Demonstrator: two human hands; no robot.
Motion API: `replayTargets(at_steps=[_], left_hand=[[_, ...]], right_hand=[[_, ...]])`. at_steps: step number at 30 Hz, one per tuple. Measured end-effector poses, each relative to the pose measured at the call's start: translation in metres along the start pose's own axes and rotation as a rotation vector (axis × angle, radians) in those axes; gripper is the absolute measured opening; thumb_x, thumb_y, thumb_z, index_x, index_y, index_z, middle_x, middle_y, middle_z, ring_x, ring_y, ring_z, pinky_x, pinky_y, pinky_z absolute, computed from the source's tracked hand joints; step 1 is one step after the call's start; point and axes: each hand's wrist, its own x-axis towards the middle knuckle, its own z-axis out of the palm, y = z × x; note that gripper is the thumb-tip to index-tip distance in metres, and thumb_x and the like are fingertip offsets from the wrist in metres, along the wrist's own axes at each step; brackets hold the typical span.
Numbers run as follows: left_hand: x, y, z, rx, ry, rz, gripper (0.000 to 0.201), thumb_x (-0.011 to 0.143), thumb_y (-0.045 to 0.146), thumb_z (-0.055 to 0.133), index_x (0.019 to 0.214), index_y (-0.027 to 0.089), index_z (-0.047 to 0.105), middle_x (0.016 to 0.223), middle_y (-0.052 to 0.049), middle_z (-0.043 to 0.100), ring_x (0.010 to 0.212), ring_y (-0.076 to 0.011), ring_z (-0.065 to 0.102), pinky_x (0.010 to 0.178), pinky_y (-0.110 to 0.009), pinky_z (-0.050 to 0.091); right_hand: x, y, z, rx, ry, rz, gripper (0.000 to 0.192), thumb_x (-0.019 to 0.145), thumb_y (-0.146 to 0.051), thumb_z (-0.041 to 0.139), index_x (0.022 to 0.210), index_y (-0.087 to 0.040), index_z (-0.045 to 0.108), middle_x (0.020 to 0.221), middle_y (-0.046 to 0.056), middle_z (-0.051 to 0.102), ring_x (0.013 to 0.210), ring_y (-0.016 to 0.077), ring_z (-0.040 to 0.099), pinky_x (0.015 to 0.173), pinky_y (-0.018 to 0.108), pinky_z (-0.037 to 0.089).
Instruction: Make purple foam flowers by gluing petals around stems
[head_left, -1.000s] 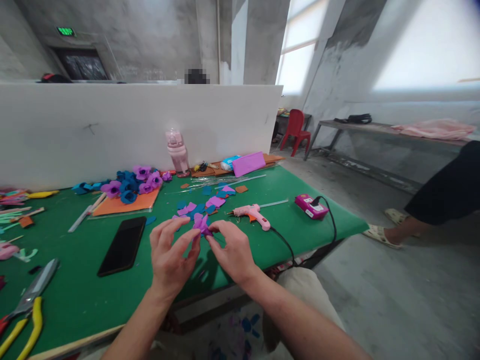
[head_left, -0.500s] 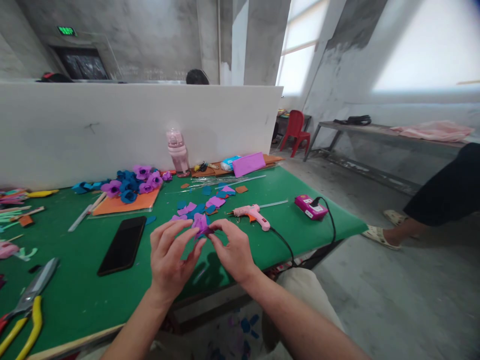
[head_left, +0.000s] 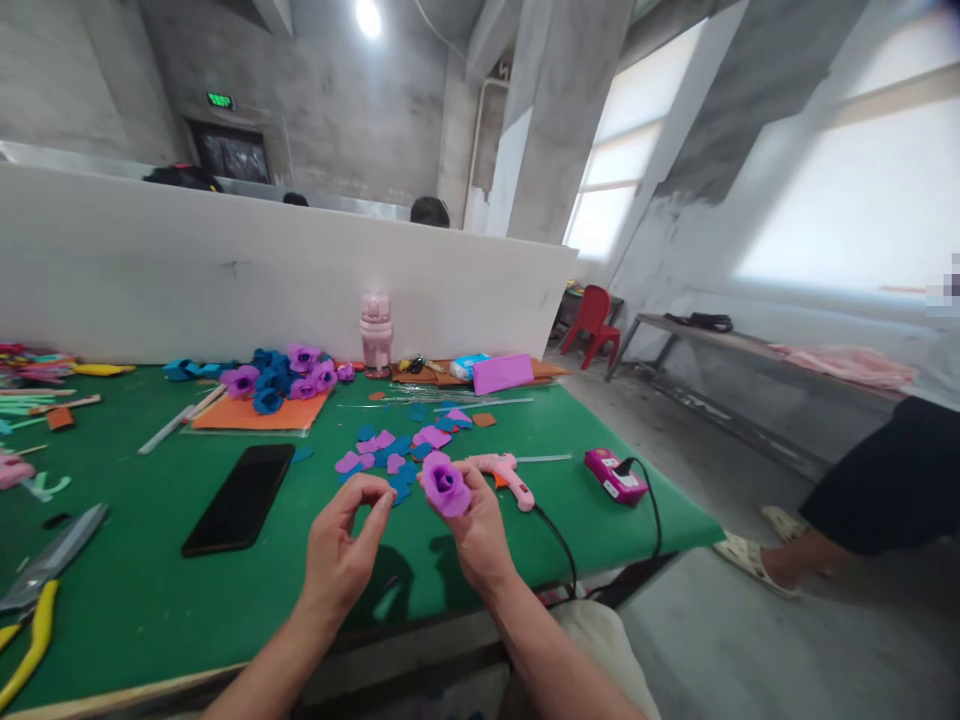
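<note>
Between the fingers of my right hand [head_left: 480,535] is a purple paper-like flower [head_left: 448,484], its dark blue centre turned towards me. To its left, my left hand [head_left: 341,540] is raised over the table with thumb and forefinger pinched together. Whether anything tiny sits in that pinch I cannot make out. The two hands are apart. Cut purple and blue petals [head_left: 431,437] lie scattered just beyond them. Partly behind my right hand rests a pink glue gun [head_left: 514,485], a clear stick out of its back.
On the green table [head_left: 150,600] lie a black phone [head_left: 240,500], yellow-handled scissors [head_left: 45,590], finished flowers [head_left: 277,378] on orange sheets and a purple power socket [head_left: 616,476]. A pink bottle [head_left: 376,335] stands by the white partition [head_left: 300,270]. A person's leg [head_left: 847,510] shows at right.
Both hands were on the flower; now my left hand has come off it. My right hand has turned the flower's open face towards me. The camera view has tilted up.
</note>
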Motion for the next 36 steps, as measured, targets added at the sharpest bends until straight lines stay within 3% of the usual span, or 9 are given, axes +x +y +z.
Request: replayTargets(at_steps=[6, 12, 15, 19, 21, 24, 28, 33, 36], left_hand=[[0.005, -0.008, -0.001, -0.046, -0.024, -0.186, 0.019, 0.079, 0.035, 0.055, 0.075, 0.017, 0.059, 0.07, 0.0, 0.057, 0.067, -0.0126, 0.053, 0.062, -0.022, 0.042], [0.007, -0.022, 0.008, -0.201, -0.291, -0.474, 0.03, 0.071, 0.035, 0.06, 0.093, 0.015, 0.063, 0.057, 0.003, 0.054, 0.054, -0.0117, 0.05, 0.049, -0.021, 0.04], [0.003, -0.021, 0.015, -0.265, -0.358, -0.484, 0.033, 0.072, 0.036, 0.06, 0.096, 0.014, 0.063, 0.057, 0.003, 0.055, 0.046, -0.0087, 0.046, 0.045, -0.02, 0.037], [-0.001, -0.015, 0.021, -0.35, -0.352, -0.493, 0.027, 0.074, 0.039, 0.058, 0.083, 0.014, 0.064, 0.065, 0.001, 0.061, 0.041, -0.0054, 0.044, 0.041, -0.018, 0.034], [-0.002, -0.014, 0.023, -0.362, -0.322, -0.498, 0.026, 0.075, 0.039, 0.057, 0.076, 0.014, 0.063, 0.064, 0.001, 0.061, 0.04, -0.005, 0.045, 0.041, -0.017, 0.033], [-0.002, -0.016, 0.024, -0.365, -0.259, -0.506, 0.027, 0.073, 0.041, 0.059, 0.078, 0.014, 0.063, 0.065, 0.0, 0.062, 0.041, -0.0061, 0.049, 0.041, -0.017, 0.036], [-0.003, -0.022, 0.025, -0.369, -0.232, -0.507, 0.03, 0.072, 0.042, 0.06, 0.083, 0.014, 0.064, 0.068, -0.001, 0.064, 0.043, -0.0089, 0.053, 0.041, -0.019, 0.04], [-0.003, -0.028, 0.024, -0.276, -0.196, -0.437, 0.026, 0.074, 0.04, 0.059, 0.082, 0.016, 0.066, 0.072, -0.002, 0.068, 0.047, -0.0105, 0.056, 0.045, -0.021, 0.042], [-0.002, -0.032, 0.021, -0.182, -0.147, -0.361, 0.023, 0.074, 0.037, 0.059, 0.083, 0.017, 0.068, 0.065, 0.0, 0.067, 0.05, -0.0117, 0.057, 0.049, -0.021, 0.043]], right_hand=[[0.002, 0.003, 0.002, 0.04, -0.011, 0.107, 0.022, 0.067, -0.028, 0.075, 0.082, -0.02, 0.061, 0.077, -0.001, 0.065, 0.07, 0.0128, 0.058, 0.069, 0.024, 0.044], [0.004, 0.009, 0.003, 0.063, 0.056, 0.156, 0.02, 0.066, -0.028, 0.076, 0.081, -0.02, 0.065, 0.08, 0.0, 0.066, 0.081, 0.0153, 0.059, 0.077, 0.027, 0.044], [0.004, 0.017, 0.005, 0.121, 0.072, 0.203, 0.019, 0.065, -0.027, 0.076, 0.08, -0.02, 0.066, 0.082, 0.001, 0.066, 0.084, 0.0155, 0.059, 0.078, 0.026, 0.044], [0.002, 0.022, 0.007, 0.157, 0.056, 0.283, 0.017, 0.063, -0.025, 0.077, 0.07, -0.018, 0.063, 0.074, 0.0, 0.064, 0.065, 0.0113, 0.055, 0.058, 0.022, 0.041], [0.002, 0.02, 0.007, 0.155, 0.023, 0.291, 0.017, 0.065, -0.025, 0.076, 0.075, -0.018, 0.064, 0.075, 0.0, 0.064, 0.061, 0.0105, 0.053, 0.053, 0.021, 0.039], [0.003, 0.011, 0.005, 0.118, 0.0, 0.213, 0.023, 0.069, -0.025, 0.073, 0.09, -0.02, 0.064, 0.085, 0.001, 0.066, 0.075, 0.013, 0.059, 0.065, 0.024, 0.044], [0.007, 0.001, 0.001, 0.042, 0.012, 0.144, 0.026, 0.07, -0.025, 0.073, 0.094, -0.022, 0.064, 0.095, 0.002, 0.068, 0.092, 0.0155, 0.06, 0.086, 0.029, 0.044], [0.007, -0.002, 0.001, 0.037, -0.009, 0.14, 0.024, 0.07, -0.026, 0.072, 0.092, -0.021, 0.065, 0.093, 0.002, 0.068, 0.091, 0.0161, 0.061, 0.085, 0.029, 0.045], [0.005, -0.003, 0.002, 0.05, -0.011, 0.134, 0.021, 0.069, -0.026, 0.073, 0.088, -0.021, 0.066, 0.09, 0.001, 0.068, 0.087, 0.0155, 0.061, 0.082, 0.028, 0.046]])
